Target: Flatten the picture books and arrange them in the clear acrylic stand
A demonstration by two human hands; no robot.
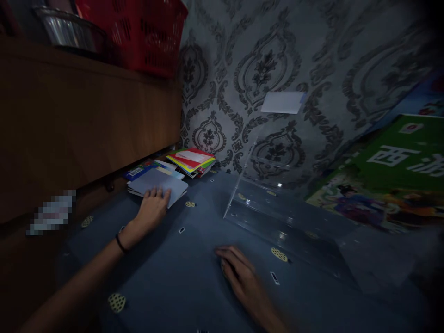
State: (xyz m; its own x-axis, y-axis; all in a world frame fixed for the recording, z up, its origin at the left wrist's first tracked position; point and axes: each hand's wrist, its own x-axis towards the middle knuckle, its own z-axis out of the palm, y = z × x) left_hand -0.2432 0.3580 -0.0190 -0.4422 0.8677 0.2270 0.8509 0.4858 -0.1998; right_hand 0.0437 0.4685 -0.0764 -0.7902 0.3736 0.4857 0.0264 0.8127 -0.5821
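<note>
My left hand [154, 208], with a dark band at the wrist, rests on a stack of pale-covered books [163, 181] at the table's back left. Its fingers lie stretched over the top cover and the thumb is near the front edge. My right hand [239, 273] hovers at or rests on the blue patterned tablecloth [201, 286], fingers loosely extended and holding nothing visible. Beyond it stands a clear plastic rack [263, 222] with a white label [282, 102] at its top. Another pile of books, topped by a red and yellow one [190, 157], sits behind the pale stack.
A wooden cabinet [86, 120] borders the table on the left, with a red basket [149, 37] and a metal bowl [71, 30] on top. Patterned wallpaper [222, 88] covers the back wall. A large green picture book [391, 171] leans at the right.
</note>
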